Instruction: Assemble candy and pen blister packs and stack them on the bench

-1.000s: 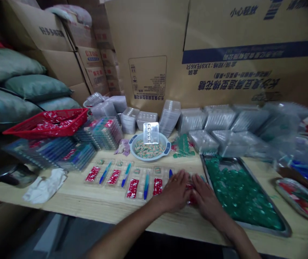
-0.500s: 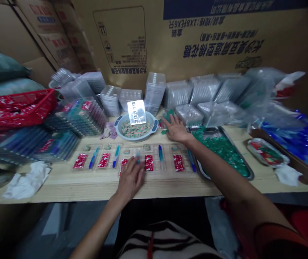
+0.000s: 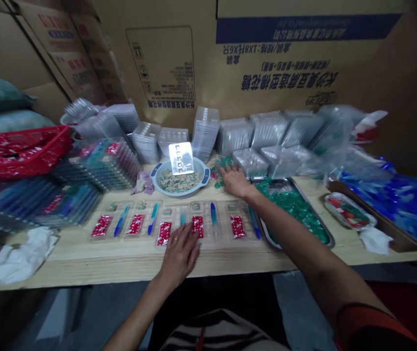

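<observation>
My left hand (image 3: 179,253) lies over the front edge of the middle clear trays, fingers stretched and holding nothing. Under its fingertips a tray shows a red packet (image 3: 164,233) and a blue stick (image 3: 183,216). Farther back, my right hand (image 3: 234,181) reaches out with fingers apart, its tips touching a small pile of green pieces (image 3: 224,162). Along the front, several clear trays hold a red packet (image 3: 102,226), a blue pen-like stick (image 3: 121,221) and a small wrapped piece (image 3: 195,206). My right forearm passes over the metal tray (image 3: 330,242) of green pieces (image 3: 299,209).
A light-blue bowl (image 3: 154,180) of small wrapped pieces carries a silvery card (image 3: 181,158). Stacked clear trays (image 3: 234,138) line the back before a large carton (image 3: 179,53). Filled trays (image 3: 113,163) and a red basket (image 3: 60,144) stand left; a box of blue sticks (image 3: 394,195) stands right.
My right fingers have shifted slightly on the green pile. My left hand stays over the middle trays, its fingers now less blurred. The whole view has tilted a little.
</observation>
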Demonstrator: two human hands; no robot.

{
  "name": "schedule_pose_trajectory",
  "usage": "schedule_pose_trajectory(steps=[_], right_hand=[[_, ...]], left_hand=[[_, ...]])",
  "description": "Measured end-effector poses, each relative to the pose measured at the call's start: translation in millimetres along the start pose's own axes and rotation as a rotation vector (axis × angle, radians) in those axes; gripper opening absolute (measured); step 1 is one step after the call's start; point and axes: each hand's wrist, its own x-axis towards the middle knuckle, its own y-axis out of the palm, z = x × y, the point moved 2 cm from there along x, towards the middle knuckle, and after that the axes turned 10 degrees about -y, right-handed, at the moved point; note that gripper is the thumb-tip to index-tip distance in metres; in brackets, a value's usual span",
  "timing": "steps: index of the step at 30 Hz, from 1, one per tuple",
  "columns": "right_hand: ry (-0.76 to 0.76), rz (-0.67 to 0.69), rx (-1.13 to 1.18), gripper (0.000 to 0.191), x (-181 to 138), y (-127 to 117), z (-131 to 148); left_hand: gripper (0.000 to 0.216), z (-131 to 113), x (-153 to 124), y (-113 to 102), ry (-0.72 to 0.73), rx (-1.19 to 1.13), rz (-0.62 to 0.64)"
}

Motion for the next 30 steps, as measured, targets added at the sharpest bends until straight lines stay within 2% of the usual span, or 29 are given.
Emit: schedule_pose_trajectory(steps=[5, 8, 11, 13, 15, 18, 20, 22, 24, 27, 30], right_hand=[[-0.003, -0.062, 0.017, 0.040, -9.0, -2.3, -1.4], [0.060, -0.135, 0.020, 0.039, -22.1, -10.8, -13.5], [0.138, -0.235, 0.076, 0.040, -40.3, -31.4, -32.3], [0.121, -0.283, 0.145, 0.039, -55.1, -51.9, -44.2], [0.017, -0.256, 0.248, 0.035, -70.4, -73.9, -50.9], [-0.186, -0.081, 0.429, 0.029, -88.6, -99.8, -47.9], [-0.277, 0.058, 0.511, 0.028, -94.3, -106.8, -40.6], [-0.316, 0.155, 0.544, 0.029, -94.7, -104.1, -33.8], [-0.305, 0.151, 0.520, 0.033, -92.7, -94.1, -31.0], [-0.166, 0.002, 0.386, 0.045, -93.3, -72.7, -35.4], [0.032, -0.061, 0.274, 0.043, -105.5, -47.6, -41.8]], left_hand=[[0.035, 0.6, -3.1, 0.1, -0.013, 0.036, -0.030], [0.037, 1.7, -2.9, 0.0, -0.004, 0.014, -0.068], [0.039, -0.9, 11.9, -6.4, -0.016, -0.056, -0.096], [0.037, -5.7, 35.2, -15.1, -0.069, -0.141, -0.101], [0.034, -13.0, 68.3, -24.4, -0.147, -0.261, -0.091], [0.035, -28.5, 122.7, -29.4, -0.230, -0.492, -0.021], [0.052, -41.3, 149.9, -20.9, -0.290, -0.701, 0.132], [0.066, -56.2, 162.8, -5.3, -0.356, -0.937, 0.340], [0.064, -70.4, 162.6, 11.6, -0.446, -1.110, 0.475], [0.060, -84.7, 149.5, 34.1, -0.651, -1.218, 0.478], [0.074, -91.7, 134.8, 51.9, -0.839, -1.215, 0.445]])
